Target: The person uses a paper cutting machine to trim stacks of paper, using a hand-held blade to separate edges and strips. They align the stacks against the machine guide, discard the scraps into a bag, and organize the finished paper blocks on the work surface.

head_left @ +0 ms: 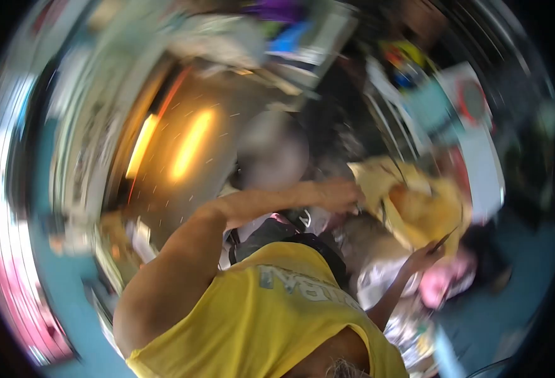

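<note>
Head view: your right hand (426,256) pinches a thin stick (446,239) beside the yellow bag (444,200). Your left hand (341,195) nears its edge, grip too blurred to tell.

Yellow shirt (246,321) with pale grey lettering (309,291), mustard-yellow bag (409,232) showing orange-brown inside; dark brown panel (217,151) streaked glowing orange; pink bundle (438,283), teal floor (523,283); white board (484,170), red ring (462,101), blurred purple patch (276,9) beside bright blue one (288,39)
</note>
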Available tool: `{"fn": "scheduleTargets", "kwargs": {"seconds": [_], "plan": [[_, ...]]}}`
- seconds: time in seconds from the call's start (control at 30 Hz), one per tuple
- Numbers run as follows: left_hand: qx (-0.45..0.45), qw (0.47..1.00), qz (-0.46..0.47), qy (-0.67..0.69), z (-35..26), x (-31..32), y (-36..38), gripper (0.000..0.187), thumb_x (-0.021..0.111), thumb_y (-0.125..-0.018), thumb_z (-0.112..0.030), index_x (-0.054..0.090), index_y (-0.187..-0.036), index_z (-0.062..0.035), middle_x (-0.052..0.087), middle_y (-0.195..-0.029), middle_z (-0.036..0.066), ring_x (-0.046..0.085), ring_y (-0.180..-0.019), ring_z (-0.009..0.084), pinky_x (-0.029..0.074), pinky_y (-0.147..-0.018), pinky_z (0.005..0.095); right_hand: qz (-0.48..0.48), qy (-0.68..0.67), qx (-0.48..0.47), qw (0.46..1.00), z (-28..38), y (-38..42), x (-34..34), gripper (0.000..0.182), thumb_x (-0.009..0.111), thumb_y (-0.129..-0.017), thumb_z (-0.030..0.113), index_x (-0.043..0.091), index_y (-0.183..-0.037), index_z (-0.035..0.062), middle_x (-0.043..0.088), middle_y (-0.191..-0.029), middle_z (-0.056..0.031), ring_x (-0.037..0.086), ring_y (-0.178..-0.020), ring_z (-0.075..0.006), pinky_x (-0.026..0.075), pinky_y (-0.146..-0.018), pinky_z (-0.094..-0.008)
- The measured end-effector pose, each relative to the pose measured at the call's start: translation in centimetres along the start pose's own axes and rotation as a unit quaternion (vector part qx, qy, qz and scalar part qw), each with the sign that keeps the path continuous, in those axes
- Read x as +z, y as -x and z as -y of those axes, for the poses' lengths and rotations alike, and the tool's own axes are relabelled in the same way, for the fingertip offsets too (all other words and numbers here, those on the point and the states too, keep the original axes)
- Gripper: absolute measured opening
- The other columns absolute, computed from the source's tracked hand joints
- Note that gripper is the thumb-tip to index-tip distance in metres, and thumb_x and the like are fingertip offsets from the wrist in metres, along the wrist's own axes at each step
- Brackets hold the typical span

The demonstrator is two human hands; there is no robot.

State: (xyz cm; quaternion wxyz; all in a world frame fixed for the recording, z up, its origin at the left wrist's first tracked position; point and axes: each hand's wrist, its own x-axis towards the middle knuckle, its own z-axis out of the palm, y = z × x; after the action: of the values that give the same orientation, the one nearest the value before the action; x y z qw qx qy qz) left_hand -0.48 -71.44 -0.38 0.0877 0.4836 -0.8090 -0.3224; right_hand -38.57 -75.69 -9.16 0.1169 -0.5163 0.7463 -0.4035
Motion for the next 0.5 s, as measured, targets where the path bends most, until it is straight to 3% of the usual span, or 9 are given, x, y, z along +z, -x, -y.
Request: {"fn": "scheduleTargets", "kwargs": {"seconds": [0.03, 0.1, 0.13, 0.17, 0.23, 0.33, 0.4, 0.47, 0.5], "plan": [[-0.051, 0.999, -0.018, 0.003, 0.3, -0.7, 3.5, 0.044, 0.071, -0.091, -0.032, 0.065, -0.125, -0.0056, 0.067, -0.118, 0.019, 0.063, -0.113, 0.0378, 0.052, -0.096, 0.0493, 0.06, -0.066, -0.099, 0.991, 4.2, 1.5, 1.9, 0.043, 0.054, -0.108, 0.027, 0.056, -0.133, -0.0079, 0.063, -0.13, -0.0277, 0.064, -0.114, -0.0385, 0.051, -0.098, -0.0426], [-0.14, 0.983, -0.118, 0.013, 1.5, -0.3, 12.2, 0.045, 0.07, -0.092, -0.032, 0.063, -0.127, -0.0049, 0.066, -0.119, 0.019, 0.061, -0.117, 0.0379, 0.051, -0.099, 0.0489, 0.177, -0.15, -0.221, 0.947, 8.9, 5.0, 7.4, 0.039, 0.051, -0.109, 0.023, 0.059, -0.133, -0.0062, 0.064, -0.13, -0.0231, 0.064, -0.116, -0.0344, 0.049, -0.1, -0.0414], [-0.201, 0.966, -0.159, 0.038, 1.8, -0.1, 16.6, 0.045, 0.07, -0.092, -0.032, 0.063, -0.128, -0.005, 0.065, -0.12, 0.02, 0.06, -0.118, 0.0382, 0.05, -0.1, 0.0483, 0.314, -0.181, -0.156, 0.919, 10.3, 6.8, 10.7, 0.035, 0.05, -0.107, 0.018, 0.061, -0.133, -0.0033, 0.065, -0.131, -0.0187, 0.062, -0.12, -0.0328, 0.048, -0.102, -0.0405], [-0.252, 0.946, -0.193, 0.065, 2.2, 0.3, 21.1, 0.045, 0.069, -0.093, -0.031, 0.063, -0.129, -0.005, 0.065, -0.122, 0.02, 0.06, -0.118, 0.0384, 0.049, -0.101, 0.0477, 0.324, -0.217, -0.309, 0.867, 17.6, 8.9, 11.2, 0.031, 0.052, -0.105, 0.013, 0.063, -0.131, -0.0012, 0.066, -0.128, -0.0165, 0.061, -0.119, -0.0331, 0.048, -0.1, -0.0392], [-0.369, 0.881, -0.286, 0.074, 4.3, 4.1, 29.1, 0.045, 0.069, -0.094, -0.033, 0.064, -0.129, -0.0054, 0.064, -0.13, 0.019, 0.06, -0.12, 0.0387, 0.048, -0.104, 0.0467, 0.366, -0.201, -0.407, 0.812, 30.1, 12.1, 13.5, 0.03, 0.056, -0.101, 0.008, 0.063, -0.129, -0.0009, 0.061, -0.101, -0.0201, 0.06, -0.096, -0.0386, 0.047, -0.084, -0.0452], [-0.451, 0.804, -0.368, 0.121, 3.2, 6.8, 39.0, 0.041, 0.07, -0.094, -0.03, 0.066, -0.126, -0.0056, 0.065, -0.127, 0.019, 0.06, -0.12, 0.0388, 0.048, -0.104, 0.0462, 0.248, -0.322, -0.548, 0.731, 48.3, 15.8, 17.4, 0.029, 0.057, -0.1, 0.005, 0.064, -0.127, -0.0008, 0.061, -0.098, -0.0209, 0.059, -0.092, -0.0413, 0.047, -0.083, -0.0471], [-0.496, 0.746, -0.424, 0.132, 1.9, 8.8, 43.3, 0.039, 0.07, -0.094, -0.028, 0.066, -0.126, -0.0055, 0.066, -0.128, 0.018, 0.06, -0.12, 0.0385, 0.048, -0.105, 0.0458, 0.152, -0.293, -0.612, 0.719, 56.9, 16.4, 23.9, 0.029, 0.056, -0.098, 0.01, 0.067, -0.124, 0.0035, 0.066, -0.101, -0.0198, 0.061, -0.099, -0.0414, 0.048, -0.087, -0.0507], [-0.542, 0.69, -0.472, 0.086, 1.0, 10.5, 47.9, 0.039, 0.072, -0.093, -0.027, 0.067, -0.125, -0.0056, 0.067, -0.126, 0.018, 0.061, -0.118, 0.0388, 0.049, -0.103, 0.0455, 0.18, -0.222, -0.607, 0.742, 65.0, 16.9, 29.8, 0.023, 0.057, -0.096, 0.017, 0.069, -0.111, 0.0048, 0.065, -0.102, -0.0199, 0.061, -0.101, -0.0405, 0.048, -0.086, -0.0495], [-0.57, 0.65, -0.491, 0.109, 0.5, 11.1, 49.7, 0.039, 0.072, -0.093, -0.026, 0.067, -0.125, -0.0058, 0.067, -0.126, 0.018, 0.062, -0.117, 0.0378, 0.049, -0.102, 0.0448, 0.196, -0.157, -0.648, 0.719, 68.2, 16.6, 32.6, 0.025, 0.058, -0.095, 0.018, 0.069, -0.112, 0.005, 0.064, -0.106, -0.0197, 0.06, -0.103, -0.0407, 0.048, -0.088, -0.051]]}}
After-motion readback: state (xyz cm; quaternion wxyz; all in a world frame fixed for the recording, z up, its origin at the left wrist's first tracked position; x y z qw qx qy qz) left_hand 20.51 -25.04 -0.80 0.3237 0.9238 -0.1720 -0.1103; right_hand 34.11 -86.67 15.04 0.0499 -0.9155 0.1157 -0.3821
